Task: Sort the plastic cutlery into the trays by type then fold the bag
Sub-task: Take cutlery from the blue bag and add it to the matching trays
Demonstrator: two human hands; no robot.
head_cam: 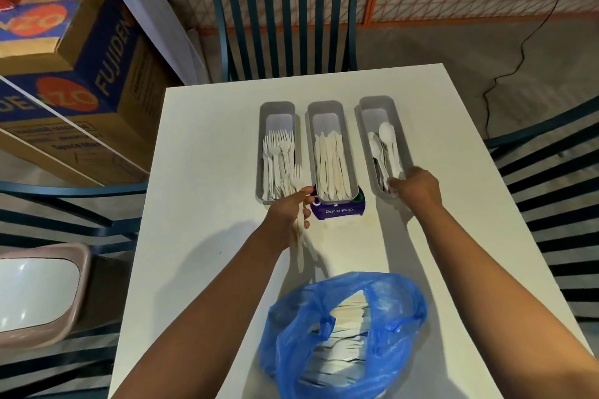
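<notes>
Three grey trays stand side by side on the white table (201,172). The left tray (277,108) holds forks, the middle tray (324,108) holds knives, and the right tray (377,104) holds spoons. My left hand (287,214) grips a white plastic fork (297,181) at the near end of the left tray, tines pointing away. At the near end of the right tray, my right hand (419,186) is closed on a spoon's handle (393,168). An open blue plastic bag (392,343) lies close to me with several pieces of cutlery inside.
A purple card (338,209) reading "Clean as you go" lies under the middle tray's near end. Dark teal slatted chairs (285,26) surround the table. Cardboard boxes (81,74) are stacked at the left, and a pale basin (42,295) sits on a chair.
</notes>
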